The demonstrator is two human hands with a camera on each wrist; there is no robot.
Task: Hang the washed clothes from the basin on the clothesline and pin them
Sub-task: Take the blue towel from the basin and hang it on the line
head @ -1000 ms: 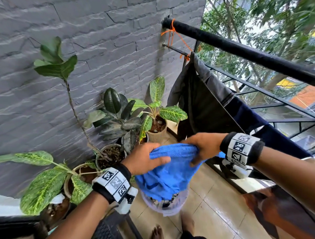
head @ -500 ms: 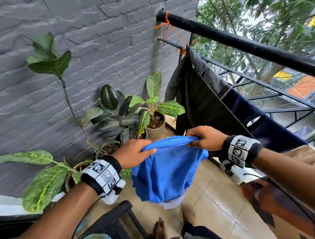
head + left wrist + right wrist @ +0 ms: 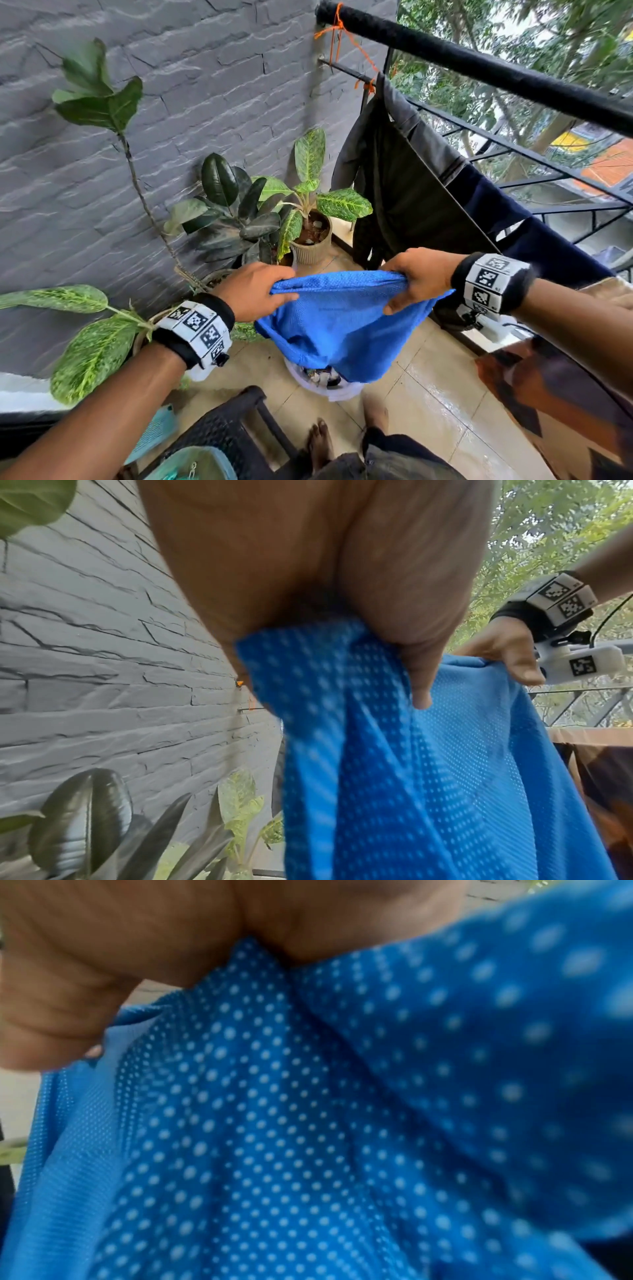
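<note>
head – hands: we see the left hand (image 3: 255, 291) and right hand (image 3: 416, 279) each clenched on one end of the top edge of a blue mesh garment (image 3: 337, 327), which is stretched between them
head – garment: it hangs above the white basin (image 3: 330, 390) on the tiled floor
head – clothesline: thin line (image 3: 445, 186) runs under the black rail (image 3: 479, 63); a dark garment (image 3: 404, 178) is draped over it, beyond the hands
head – rest: potted plants (image 3: 305, 212) by the grey wall
left wrist – grip: we see the fingers (image 3: 419, 674) curled over bunched blue mesh (image 3: 394, 764); right hand (image 3: 507, 653) pinches the far edge
right wrist – grip: curled fingers (image 3: 58, 1010) clamp dotted blue fabric (image 3: 308, 1123); view blurred
</note>
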